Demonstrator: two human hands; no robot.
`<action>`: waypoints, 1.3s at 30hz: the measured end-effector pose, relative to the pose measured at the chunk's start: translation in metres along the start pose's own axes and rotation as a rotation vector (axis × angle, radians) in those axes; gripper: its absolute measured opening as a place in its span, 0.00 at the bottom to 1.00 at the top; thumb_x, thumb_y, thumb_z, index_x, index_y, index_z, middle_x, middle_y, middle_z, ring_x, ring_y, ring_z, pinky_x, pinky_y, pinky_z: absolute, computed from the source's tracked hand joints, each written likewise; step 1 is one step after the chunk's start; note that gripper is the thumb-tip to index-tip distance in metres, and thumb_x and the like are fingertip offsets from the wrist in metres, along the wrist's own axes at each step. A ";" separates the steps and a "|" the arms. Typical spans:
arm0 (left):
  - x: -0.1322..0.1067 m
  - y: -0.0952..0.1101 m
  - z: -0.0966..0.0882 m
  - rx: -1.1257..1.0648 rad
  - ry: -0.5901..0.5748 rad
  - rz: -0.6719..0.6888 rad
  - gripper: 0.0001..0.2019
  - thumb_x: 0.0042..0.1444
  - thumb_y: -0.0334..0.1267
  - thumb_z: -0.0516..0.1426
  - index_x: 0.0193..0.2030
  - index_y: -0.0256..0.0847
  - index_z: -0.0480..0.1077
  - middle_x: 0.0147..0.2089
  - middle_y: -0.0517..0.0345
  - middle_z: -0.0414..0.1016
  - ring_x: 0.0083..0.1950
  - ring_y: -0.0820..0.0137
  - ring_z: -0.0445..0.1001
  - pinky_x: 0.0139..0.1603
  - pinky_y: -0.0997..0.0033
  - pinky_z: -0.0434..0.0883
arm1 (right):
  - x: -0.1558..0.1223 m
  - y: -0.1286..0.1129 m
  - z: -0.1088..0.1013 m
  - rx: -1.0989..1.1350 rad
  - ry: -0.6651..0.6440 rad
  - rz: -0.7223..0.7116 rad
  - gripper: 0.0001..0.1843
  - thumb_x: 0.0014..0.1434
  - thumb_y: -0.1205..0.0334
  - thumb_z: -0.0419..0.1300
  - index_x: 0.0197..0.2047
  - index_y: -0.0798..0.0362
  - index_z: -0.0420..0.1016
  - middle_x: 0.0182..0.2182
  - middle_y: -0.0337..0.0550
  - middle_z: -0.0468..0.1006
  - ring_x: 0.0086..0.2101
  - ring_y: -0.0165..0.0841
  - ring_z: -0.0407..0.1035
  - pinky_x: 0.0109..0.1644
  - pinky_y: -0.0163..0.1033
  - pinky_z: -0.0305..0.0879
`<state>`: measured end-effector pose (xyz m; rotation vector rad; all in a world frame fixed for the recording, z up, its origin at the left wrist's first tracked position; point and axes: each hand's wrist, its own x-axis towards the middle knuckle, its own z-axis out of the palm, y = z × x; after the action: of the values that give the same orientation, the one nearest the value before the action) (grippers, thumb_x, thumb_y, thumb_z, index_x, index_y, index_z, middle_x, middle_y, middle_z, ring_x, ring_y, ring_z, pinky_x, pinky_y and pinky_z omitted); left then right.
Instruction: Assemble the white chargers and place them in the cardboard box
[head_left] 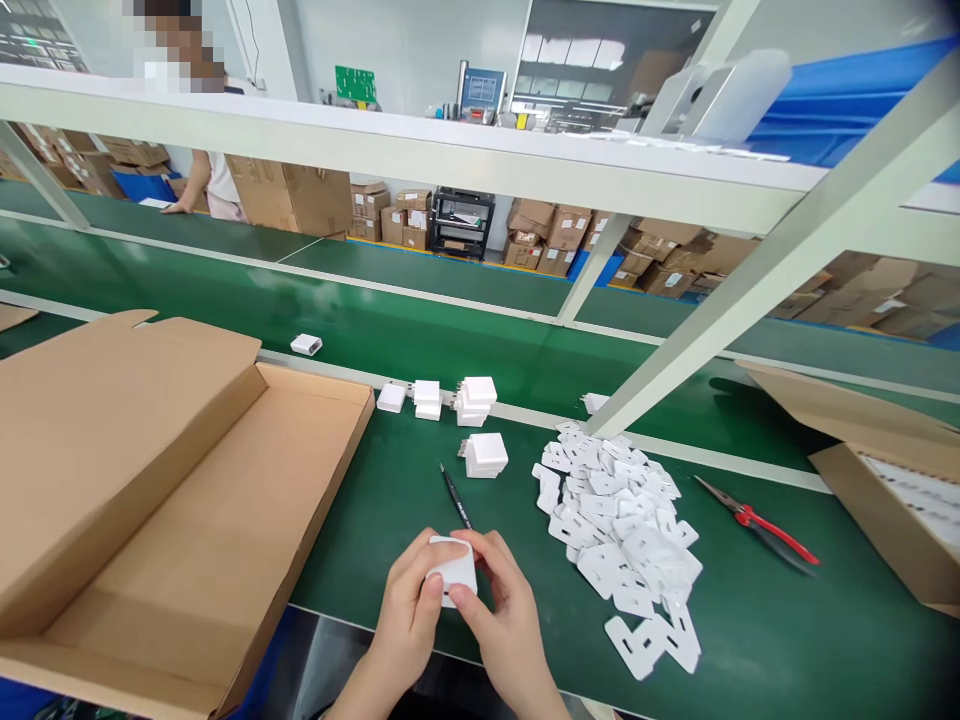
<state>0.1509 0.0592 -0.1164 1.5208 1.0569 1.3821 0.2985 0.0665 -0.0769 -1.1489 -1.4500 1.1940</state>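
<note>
Near the front edge of the green bench, my left hand [411, 600] and my right hand [501, 605] are both closed around a white plastic charger housing [456, 572]. Both thumbs press its near side, and the fingers partly hide it. Just beyond my hands lies a thin black tweezers-like tool [455, 497], its tip pointing away. Farther back, a stack of white plug chargers [486, 453] sits on the green surface, with another stack [475, 398] behind it. To the right spreads a heap of flat white plates with slots [622, 520].
An open shallow cardboard box [187, 500] takes up the left side. Red-handled pliers [757, 520] lie at right, before another carton [892, 520]. A slanted metal post [705, 270] crosses the right. One white housing [306, 345] rests beyond the rail. Across the way stands a person [217, 185].
</note>
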 end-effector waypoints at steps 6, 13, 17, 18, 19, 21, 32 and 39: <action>0.002 0.010 -0.002 -0.089 -0.010 -0.135 0.26 0.71 0.57 0.46 0.59 0.45 0.77 0.52 0.45 0.78 0.52 0.54 0.73 0.54 0.57 0.69 | -0.001 -0.003 -0.003 -0.021 -0.027 0.021 0.20 0.64 0.45 0.64 0.55 0.44 0.79 0.39 0.42 0.72 0.41 0.39 0.70 0.47 0.42 0.71; 0.015 0.032 0.007 -0.709 0.006 -0.566 0.32 0.71 0.62 0.44 0.75 0.50 0.56 0.51 0.50 0.79 0.47 0.62 0.76 0.50 0.63 0.71 | -0.009 0.018 -0.004 0.104 -0.044 -0.057 0.29 0.67 0.40 0.58 0.67 0.40 0.69 0.53 0.48 0.69 0.53 0.45 0.70 0.54 0.47 0.72; 0.013 0.040 0.008 -0.869 0.013 -0.569 0.31 0.70 0.59 0.49 0.76 0.51 0.55 0.47 0.49 0.80 0.44 0.64 0.77 0.49 0.64 0.71 | -0.008 0.018 -0.002 0.035 -0.144 -0.049 0.30 0.70 0.45 0.57 0.72 0.36 0.62 0.68 0.48 0.60 0.67 0.47 0.58 0.67 0.52 0.64; 0.010 0.043 0.005 -0.854 0.036 -0.555 0.31 0.70 0.58 0.51 0.75 0.51 0.57 0.49 0.48 0.79 0.46 0.63 0.77 0.51 0.63 0.71 | -0.007 0.017 -0.001 0.027 -0.152 -0.053 0.30 0.71 0.47 0.56 0.73 0.36 0.60 0.70 0.47 0.58 0.69 0.46 0.56 0.69 0.52 0.61; 0.007 0.047 -0.001 -0.809 0.063 -0.532 0.30 0.69 0.57 0.54 0.73 0.51 0.60 0.52 0.47 0.79 0.49 0.61 0.77 0.52 0.61 0.72 | -0.006 0.017 -0.001 0.023 -0.149 -0.063 0.30 0.71 0.48 0.56 0.74 0.36 0.58 0.71 0.47 0.57 0.68 0.46 0.57 0.70 0.53 0.61; -0.001 0.058 -0.025 -0.626 0.136 -0.439 0.28 0.65 0.55 0.60 0.68 0.50 0.66 0.57 0.46 0.76 0.53 0.57 0.77 0.55 0.59 0.72 | -0.003 0.018 -0.005 0.006 -0.101 -0.091 0.28 0.72 0.50 0.55 0.73 0.37 0.59 0.70 0.48 0.59 0.64 0.44 0.63 0.67 0.52 0.65; -0.033 0.103 -0.265 1.467 0.395 -0.538 0.22 0.64 0.54 0.52 0.46 0.37 0.75 0.48 0.45 0.71 0.50 0.49 0.74 0.54 0.47 0.71 | 0.021 0.056 -0.076 -0.448 0.194 0.033 0.17 0.67 0.44 0.56 0.50 0.43 0.79 0.55 0.53 0.72 0.47 0.48 0.74 0.25 0.40 0.71; -0.052 0.091 -0.294 1.507 0.416 -0.674 0.19 0.59 0.59 0.56 0.45 0.50 0.80 0.46 0.55 0.79 0.55 0.45 0.71 0.55 0.45 0.65 | 0.060 0.047 -0.120 -0.941 0.254 -0.132 0.20 0.67 0.48 0.54 0.53 0.50 0.77 0.57 0.56 0.69 0.58 0.54 0.65 0.54 0.57 0.71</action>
<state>-0.1390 -0.0112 -0.0246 1.4277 2.8979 0.2357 0.4115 0.1475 -0.1036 -1.6966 -1.8941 0.2009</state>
